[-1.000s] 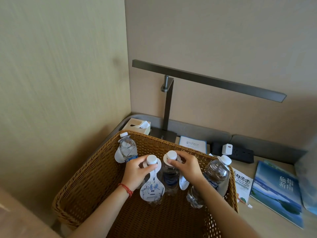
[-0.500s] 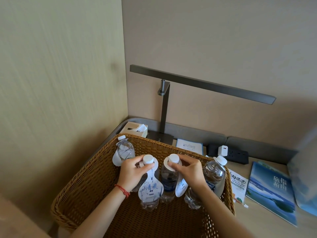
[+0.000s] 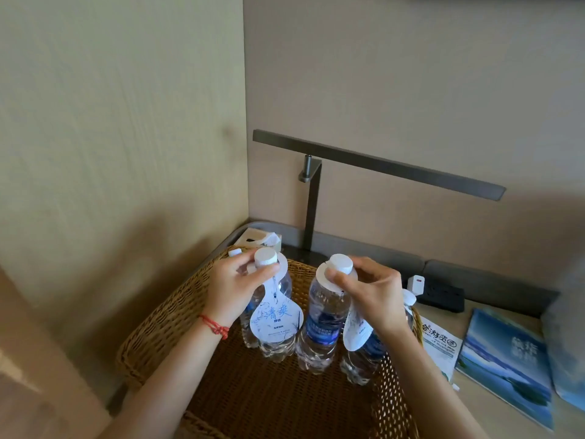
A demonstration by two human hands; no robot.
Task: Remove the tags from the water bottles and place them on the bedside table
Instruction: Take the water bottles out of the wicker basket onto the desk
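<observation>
Head view: since a second ago both bottles have come up out of the wicker basket (image 3: 152, 340), their necks now well above its rim where before they stood low inside it. I judge the lift is meant to free the tags for pulling off; neither tag is off yet, so nothing has reached the table (image 3: 493, 416).

Nearest, the left hand (image 3: 231, 289) is curled around the neck of the left bottle (image 3: 272, 312), thumb and forefinger closed just under the white cap. Its tag (image 3: 275, 315) is still ringed on the neck and hangs down the front, below the hand.

The right hand (image 3: 373, 296) is likewise closed on the neck of the right bottle (image 3: 323, 321), fingertips (image 3: 335, 277) pressing the collar of its tag (image 3: 356, 327), which droops beneath the palm.

Past the right hand a third bottle (image 3: 367, 359) stands in the basket with its tag on, and a fourth cap (image 3: 235, 252) peeps out behind the left hand. Farther off are a tissue box (image 3: 259, 237), a lamp (image 3: 311, 213), and to the right a power strip (image 3: 440, 296) and brochures (image 3: 506, 359).
</observation>
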